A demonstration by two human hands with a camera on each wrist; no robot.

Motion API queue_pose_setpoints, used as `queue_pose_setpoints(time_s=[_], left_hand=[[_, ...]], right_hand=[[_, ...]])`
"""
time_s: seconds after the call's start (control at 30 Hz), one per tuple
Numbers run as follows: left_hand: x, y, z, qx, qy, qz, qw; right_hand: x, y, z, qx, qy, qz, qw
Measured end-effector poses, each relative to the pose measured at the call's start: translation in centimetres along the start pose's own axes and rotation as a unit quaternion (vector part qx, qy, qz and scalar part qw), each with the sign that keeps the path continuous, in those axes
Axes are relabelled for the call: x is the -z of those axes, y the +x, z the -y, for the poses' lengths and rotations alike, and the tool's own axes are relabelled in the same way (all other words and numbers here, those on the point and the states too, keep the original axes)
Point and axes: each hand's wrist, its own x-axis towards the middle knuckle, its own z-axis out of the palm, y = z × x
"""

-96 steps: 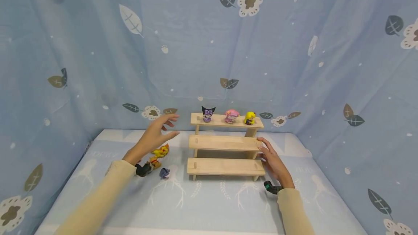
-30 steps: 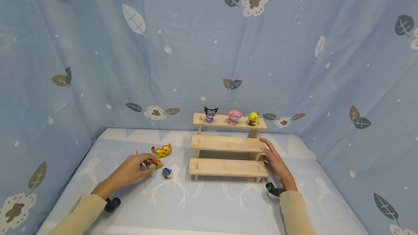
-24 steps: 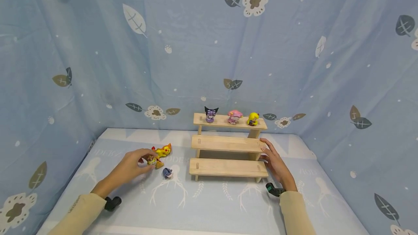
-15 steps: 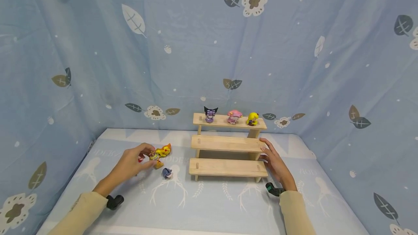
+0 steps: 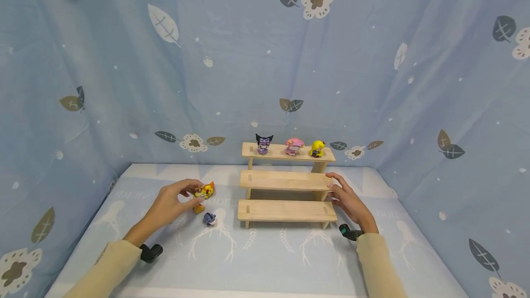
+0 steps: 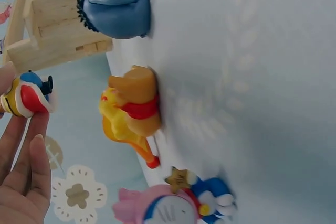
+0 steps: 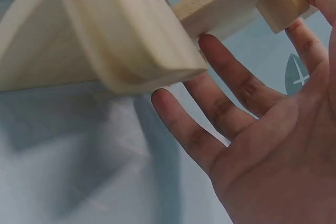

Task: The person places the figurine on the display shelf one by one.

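My left hand (image 5: 169,203) pinches a small figurine (image 6: 32,95) in red, yellow, white and blue between thumb and fingers, raised over the left of the table. In the left wrist view, below it stand a bear figurine (image 6: 140,100) with a red band, a yellow-orange figurine (image 6: 116,121) behind the bear, and a blue donkey figurine (image 6: 118,14). A pink-hooded figurine (image 6: 152,205) with a gold star stands closer to the wrist. My right hand (image 5: 349,203) touches the right end of the three-tier wooden shelf (image 5: 285,180) with loosely extended fingers.
On the shelf's top tier stand a black-eared purple figurine (image 5: 263,145), a pink figurine (image 5: 293,146) and a yellow-haired figurine (image 5: 317,149). A pale blue patterned cloth covers the table (image 5: 256,261). Blue leaf-print curtain (image 5: 232,59) closes in the back and sides.
My left hand, earlier spread above the figurines, has come down, gripped one and lifted it slightly away from me and to the right. The right hand stays at the shelf's end.
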Motion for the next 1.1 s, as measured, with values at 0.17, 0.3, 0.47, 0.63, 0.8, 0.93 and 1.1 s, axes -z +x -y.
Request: queue_pose_setpoints(time_s=[0.17, 0.3, 0.47, 0.63, 0.8, 0.93, 1.1], left_hand=[[-0.1, 0.6, -0.4, -0.003, -0.002, -0.006, 1.0000], [-0.3, 1.1, -0.9, -0.002, -0.015, -0.001, 0.9999], [-0.8, 2.0, -1.7, -0.010, -0.035, 0.004, 0.9993], [-1.3, 3.1, -2.4, -0.029, -0.049, 0.001, 0.9984], [-2.2, 4.3, -2.9, -0.060, -0.063, -0.005, 0.9962], [-2.8, 5.1, -3.4, -0.073, -0.075, -0.001, 0.9945], [-3.5, 5.9, -4.2, -0.075, -0.083, 0.000, 0.9937]], right_hand=[[0.2, 0.1, 0.2, -0.001, 0.008, 0.004, 1.0000], [0.1, 0.1, 0.0, 0.008, 0.026, 0.006, 0.9996], [-0.1, 0.1, 0.0, 0.013, 0.039, 0.008, 0.9991], [-0.2, 0.2, -0.3, 0.013, 0.044, 0.005, 0.9989], [-0.3, 0.3, -0.5, 0.013, 0.050, 0.001, 0.9987], [-0.4, 0.2, -0.5, 0.015, 0.058, -0.002, 0.9982], [-0.5, 0.2, -0.6, 0.017, 0.061, -0.002, 0.9980]])
